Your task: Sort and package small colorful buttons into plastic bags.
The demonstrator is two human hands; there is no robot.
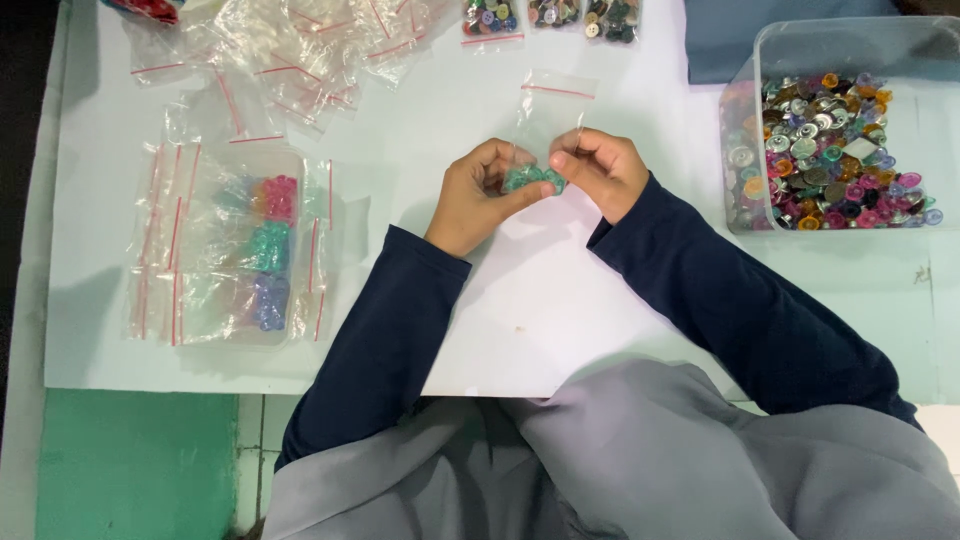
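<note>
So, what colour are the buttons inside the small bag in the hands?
Teal green buttons, seen best in the head view.

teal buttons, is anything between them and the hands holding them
Nothing visible: both the left hand and right hand pinch the small clear bag holding the teal buttons, so only the bag's plastic lies between.

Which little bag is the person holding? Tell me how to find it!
Start at the white table and find the two hands meeting at its middle. Pinched between the left hand and right hand is a small clear zip bag. Unlike the empty bags nearby, it holds teal buttons.
</note>
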